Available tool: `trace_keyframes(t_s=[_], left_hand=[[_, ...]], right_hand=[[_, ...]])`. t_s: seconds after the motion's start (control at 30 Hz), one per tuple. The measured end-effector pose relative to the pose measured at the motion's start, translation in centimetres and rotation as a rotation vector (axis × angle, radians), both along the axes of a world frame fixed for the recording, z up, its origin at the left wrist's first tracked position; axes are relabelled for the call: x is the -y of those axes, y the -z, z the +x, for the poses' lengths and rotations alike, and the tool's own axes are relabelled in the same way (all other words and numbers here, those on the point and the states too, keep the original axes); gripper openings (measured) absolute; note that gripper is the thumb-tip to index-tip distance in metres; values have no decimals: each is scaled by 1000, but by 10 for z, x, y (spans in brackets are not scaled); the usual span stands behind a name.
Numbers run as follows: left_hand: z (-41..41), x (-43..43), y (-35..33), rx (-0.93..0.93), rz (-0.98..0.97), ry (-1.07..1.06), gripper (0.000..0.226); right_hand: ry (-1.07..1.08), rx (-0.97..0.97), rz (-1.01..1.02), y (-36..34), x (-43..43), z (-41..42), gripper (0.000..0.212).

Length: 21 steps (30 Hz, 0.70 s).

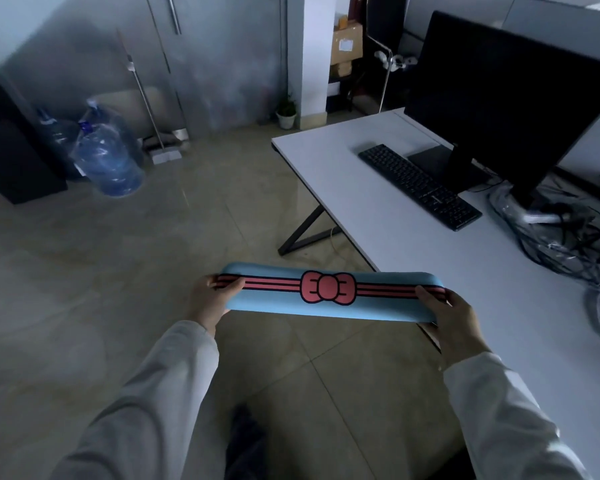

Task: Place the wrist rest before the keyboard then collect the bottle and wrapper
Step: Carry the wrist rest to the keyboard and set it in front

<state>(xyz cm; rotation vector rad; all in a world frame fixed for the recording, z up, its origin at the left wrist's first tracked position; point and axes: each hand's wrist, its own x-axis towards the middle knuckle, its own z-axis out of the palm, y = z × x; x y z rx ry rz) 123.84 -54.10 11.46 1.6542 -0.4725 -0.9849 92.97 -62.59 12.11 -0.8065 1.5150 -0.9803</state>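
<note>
Hands hold the blue wrist rest [329, 295] by its two ends — left hand [211, 303] and right hand [454, 318] each in a closed grip, thumb on top across the red stripes, fingers underneath. Both arms reach forward in pale sleeves. It hangs level in the air, over the floor at the white desk [378, 233] edge — well short of the black keyboard [418, 184].

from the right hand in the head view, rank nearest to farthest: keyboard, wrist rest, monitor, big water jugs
1. wrist rest: held at its right end by the right hand.
2. keyboard: on the desk, ahead of the hand.
3. monitor: behind the keyboard.
4. big water jugs: on the floor, far left.
</note>
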Motion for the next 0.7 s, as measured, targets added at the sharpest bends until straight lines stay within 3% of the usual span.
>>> trace_keyframes(t_s=[0.37, 0.5, 0.7], left_hand=[[90, 178, -6, -6, 15, 212, 16], [121, 229, -1, -13, 38, 271, 29], [131, 281, 18, -30, 108, 346, 23]], right_hand=[[240, 34, -4, -1, 121, 82, 29], [306, 22, 12, 4, 149, 108, 31], [388, -10, 65, 18, 176, 121, 40]])
